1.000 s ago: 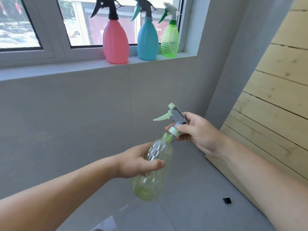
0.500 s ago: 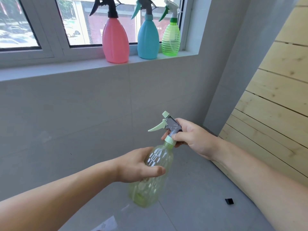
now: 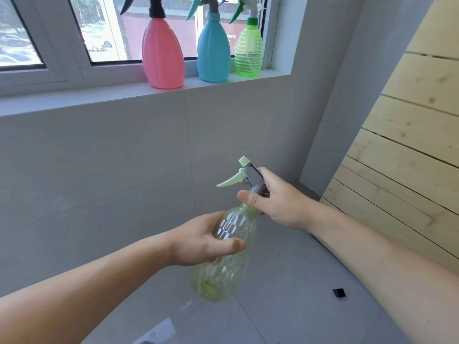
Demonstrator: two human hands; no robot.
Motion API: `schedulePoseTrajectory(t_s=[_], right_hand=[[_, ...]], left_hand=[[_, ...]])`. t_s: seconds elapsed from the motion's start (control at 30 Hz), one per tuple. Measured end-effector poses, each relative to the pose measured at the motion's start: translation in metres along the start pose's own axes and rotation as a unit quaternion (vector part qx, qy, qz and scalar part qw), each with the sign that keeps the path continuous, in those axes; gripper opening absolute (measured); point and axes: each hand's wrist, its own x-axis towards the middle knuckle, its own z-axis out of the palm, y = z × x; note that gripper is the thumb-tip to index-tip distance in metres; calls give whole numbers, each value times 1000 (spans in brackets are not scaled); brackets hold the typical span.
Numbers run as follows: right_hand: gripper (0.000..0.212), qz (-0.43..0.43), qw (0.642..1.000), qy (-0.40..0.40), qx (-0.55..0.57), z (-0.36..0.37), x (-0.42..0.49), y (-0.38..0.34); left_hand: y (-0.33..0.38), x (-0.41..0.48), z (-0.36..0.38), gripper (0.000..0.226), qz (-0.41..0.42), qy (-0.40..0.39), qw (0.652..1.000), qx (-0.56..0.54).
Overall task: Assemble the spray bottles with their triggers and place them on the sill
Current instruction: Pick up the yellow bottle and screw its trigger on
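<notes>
A clear pale-green bottle (image 3: 223,264) hangs tilted in front of me, my left hand (image 3: 203,242) wrapped around its upper body. A grey trigger head with a mint lever and nozzle (image 3: 244,175) sits on the bottle's neck. My right hand (image 3: 275,202) grips the base of that trigger, the thumb across the collar, which is hidden. On the sill (image 3: 99,98) stand three assembled sprayers: a pink bottle (image 3: 162,58), a blue bottle (image 3: 213,50) and a ribbed green bottle (image 3: 248,50).
The sill runs leftward bare below the window frame (image 3: 62,58). Grey tiled wall lies below it, a grey floor (image 3: 285,306) underneath. Pale wooden planks (image 3: 409,145) lean on the right. A small black piece (image 3: 339,292) lies on the floor.
The trigger head has come down from beside the neck onto the bottle's mouth. My right thumb has shifted across the collar. The bottle stays in my left hand.
</notes>
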Motion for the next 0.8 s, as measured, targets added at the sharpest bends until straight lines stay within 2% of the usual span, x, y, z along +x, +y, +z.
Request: schedulePoseTrajectory(t_s=[0.1, 0.17, 0.27, 0.4, 0.47, 0.57, 0.63, 0.73, 0.8], right_hand=[[34, 5, 995, -40, 87, -11, 0, -6], [31, 13, 995, -59, 76, -14, 0, -6], [32, 29, 999, -10, -14, -2, 1, -3], [34, 8, 995, -22, 100, -5, 1, -4], [31, 1, 996, -21, 83, -6, 1, -3], [19, 6, 999, 36, 20, 5, 4, 0], [21, 6, 999, 43, 31, 5, 5, -1], [33, 1, 994, 16, 109, -2, 4, -6], [35, -4, 997, 48, 64, 2, 5, -5]], left_hand=[[4, 2, -3, 63, 9, 2, 1000, 2], [4, 2, -2, 61, 11, -4, 1000, 15], [2, 0, 0, 60, 8, -7, 1000, 25], [2, 2, -7, 54, 5, 15, 1000, 22], [3, 3, -5, 47, 4, 14, 1000, 17], [5, 3, 1, 42, -3, 22, 999, 23], [5, 5, -1, 43, -5, 34, 999, 33], [4, 6, -4, 43, -8, 58, 998, 38], [2, 8, -3, 44, -10, 70, 996, 51]])
